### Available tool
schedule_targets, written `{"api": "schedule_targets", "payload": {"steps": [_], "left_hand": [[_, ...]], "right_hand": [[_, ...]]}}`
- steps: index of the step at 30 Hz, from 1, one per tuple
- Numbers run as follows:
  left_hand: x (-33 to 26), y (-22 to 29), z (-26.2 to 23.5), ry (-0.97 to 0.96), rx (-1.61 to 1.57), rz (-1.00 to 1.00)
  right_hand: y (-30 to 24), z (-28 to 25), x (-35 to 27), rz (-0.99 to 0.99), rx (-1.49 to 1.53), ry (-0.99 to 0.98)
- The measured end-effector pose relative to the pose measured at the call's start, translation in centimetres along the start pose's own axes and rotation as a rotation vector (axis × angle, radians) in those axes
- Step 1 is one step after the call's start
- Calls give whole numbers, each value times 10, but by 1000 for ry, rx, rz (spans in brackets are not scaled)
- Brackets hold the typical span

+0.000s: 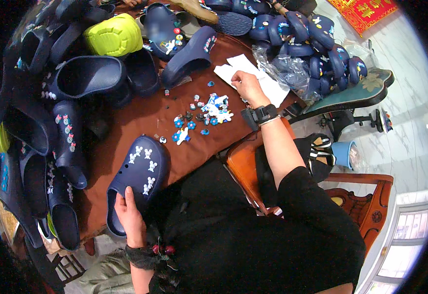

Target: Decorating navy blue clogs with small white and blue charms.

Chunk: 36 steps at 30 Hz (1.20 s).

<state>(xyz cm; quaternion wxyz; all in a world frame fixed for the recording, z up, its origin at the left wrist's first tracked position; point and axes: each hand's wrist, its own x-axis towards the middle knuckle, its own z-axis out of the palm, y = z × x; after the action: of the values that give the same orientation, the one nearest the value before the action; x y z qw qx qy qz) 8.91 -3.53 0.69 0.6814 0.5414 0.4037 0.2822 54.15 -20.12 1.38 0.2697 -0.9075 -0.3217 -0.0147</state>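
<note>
While the left hand (130, 215) steadies the navy-blue foam clog with white bear-shaped charms (138, 179) at about seven o'clock on the brown table (140, 117), its fingers are pressed against the heel end, thumb up on the rim. The right hand (246, 87) reaches out to one o'clock, fingers curled down onto the white paper sheets (253, 76) beside the crumpled clear plastic bag (285, 68); whether they pinch anything small I cannot tell. Between the two hands, near the centre, lies the scatter of small blue-and-white shoe charms (204, 115).

To do this well, I judge, the clog should stay flat with its holed top face up, held firmly at the heel so it does not slide when a charm is pushed in. Picking one charm at a time from the scatter keeps the rest from rolling under the dark clogs heaped at ten o'clock (77, 83).
</note>
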Motion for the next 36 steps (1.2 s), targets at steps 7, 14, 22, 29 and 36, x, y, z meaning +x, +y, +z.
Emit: {"api": "schedule_targets", "payload": {"steps": [7,14,22,29,36], "left_hand": [[0,2,1,9,21,7],[0,3,7,20,2,32],[0,5,3,-8,12,1],[1,0,2,-10,18,26],[2,-2,-2,-13,10,20]], "right_hand": [[5,16,-18,-32,104,-144],[2,22,-20,-7,233,-271],[7,31,2,-70,281,-123],[33,17,-1,-17,87,-265],[17,18,-16,-117,50,-331]]}}
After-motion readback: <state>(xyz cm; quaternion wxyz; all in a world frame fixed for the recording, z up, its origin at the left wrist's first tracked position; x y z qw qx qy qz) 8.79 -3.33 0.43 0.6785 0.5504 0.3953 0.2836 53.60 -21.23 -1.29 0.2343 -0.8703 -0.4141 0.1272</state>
